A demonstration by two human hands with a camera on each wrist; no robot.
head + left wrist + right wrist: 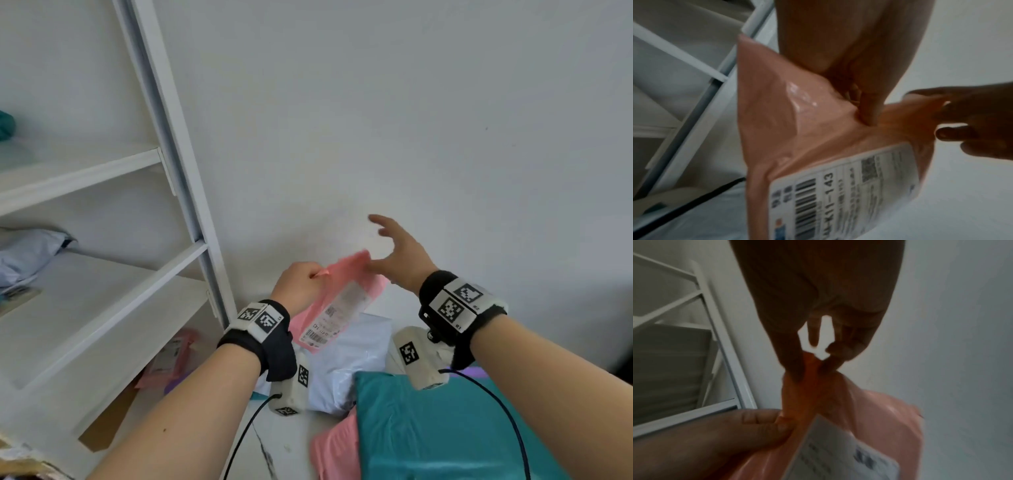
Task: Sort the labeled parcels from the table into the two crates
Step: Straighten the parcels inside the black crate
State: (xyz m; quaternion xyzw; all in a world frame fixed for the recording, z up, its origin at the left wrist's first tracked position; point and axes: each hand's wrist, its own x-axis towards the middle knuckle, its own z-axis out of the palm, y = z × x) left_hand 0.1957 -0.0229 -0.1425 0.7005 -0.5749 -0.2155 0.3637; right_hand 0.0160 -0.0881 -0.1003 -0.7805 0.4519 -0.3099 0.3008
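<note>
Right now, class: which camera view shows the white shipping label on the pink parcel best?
The left wrist view: the label fills the lower frame, barcode and "143" legible. The head view shows the whole label small and blurred on the pink parcel. The right wrist view catches only a blurred, cropped part.

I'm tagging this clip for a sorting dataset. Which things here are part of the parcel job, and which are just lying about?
Part of the job:
- pink parcel, pinched at its top edge by the left hand and the right hand
- its label
- white parcel, teal parcel and second pink parcel below

Lying about:
- white shelf unit
- bags on its shelves
- wall
</note>
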